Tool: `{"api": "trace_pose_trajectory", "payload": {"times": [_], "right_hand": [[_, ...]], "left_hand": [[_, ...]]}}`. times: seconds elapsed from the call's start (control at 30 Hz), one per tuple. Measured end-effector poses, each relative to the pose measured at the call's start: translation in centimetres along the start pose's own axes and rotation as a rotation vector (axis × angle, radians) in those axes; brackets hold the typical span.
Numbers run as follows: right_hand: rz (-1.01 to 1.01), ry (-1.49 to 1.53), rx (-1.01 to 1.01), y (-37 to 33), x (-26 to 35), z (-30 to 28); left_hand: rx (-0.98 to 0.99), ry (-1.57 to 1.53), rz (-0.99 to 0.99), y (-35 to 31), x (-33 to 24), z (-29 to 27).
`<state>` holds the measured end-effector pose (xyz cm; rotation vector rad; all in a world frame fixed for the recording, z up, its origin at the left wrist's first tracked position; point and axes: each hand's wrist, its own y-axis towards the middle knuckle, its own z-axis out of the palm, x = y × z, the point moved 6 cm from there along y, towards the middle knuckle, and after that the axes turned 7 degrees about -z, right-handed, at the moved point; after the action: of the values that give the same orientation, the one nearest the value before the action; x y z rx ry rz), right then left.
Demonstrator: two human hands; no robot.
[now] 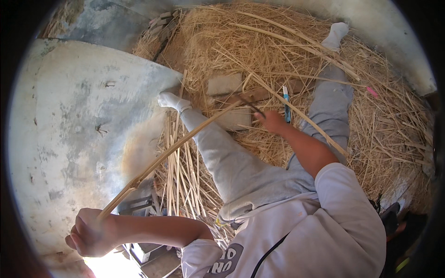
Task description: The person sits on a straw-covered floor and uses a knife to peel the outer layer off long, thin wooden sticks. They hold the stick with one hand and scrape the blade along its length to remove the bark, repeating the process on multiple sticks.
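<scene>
My left hand point(95, 231) is closed around the near end of a long cane point(157, 162) at the lower left. The cane slants up and away to the right, with a knobby joint partway along. Its far end lies over the wooden block and bricks between my legs. In my right hand point(272, 122), fingers closed, is a dark, narrow knife point(252, 106). Its blade meets or crosses the cane near the far tip; whether they touch I cannot tell. Motion blurs the blade a little.
Straw and shavings point(273, 51) cover the ground around my outstretched legs. Two bricks point(225, 85) flank a brown wooden block point(259, 94). A blue-and-white strip point(286, 104) stands beside my right hand. Split canes point(185, 178) lie left of my leg, near a pale wall point(83, 116).
</scene>
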<state>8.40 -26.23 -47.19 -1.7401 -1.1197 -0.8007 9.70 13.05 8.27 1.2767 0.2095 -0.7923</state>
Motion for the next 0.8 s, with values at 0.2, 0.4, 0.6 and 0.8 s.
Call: {"api": "trace_pose_trajectory", "payload": {"times": [0.2,0.4,0.6,0.8], "right_hand": [[-0.373,-0.305,-0.448,-1.3,0.4,0.2],[0.243,-0.084,-0.077,-0.3,-8.0,-0.2],[0.188,0.764,-0.135,0.1,1.5,0.5],[-0.248,0.043,-0.097,-3.2,6.9,1.7]], "left_hand": [[-0.095,0.014,0.017,0.1,1.5,0.3],[-0.111,-0.117,0.048,-0.3,2.0,1.5],[-0.131,-0.214,0.063,0.0,2.0,2.2],[-0.189,-0.115,0.114,-0.1,1.5,1.7]]}}
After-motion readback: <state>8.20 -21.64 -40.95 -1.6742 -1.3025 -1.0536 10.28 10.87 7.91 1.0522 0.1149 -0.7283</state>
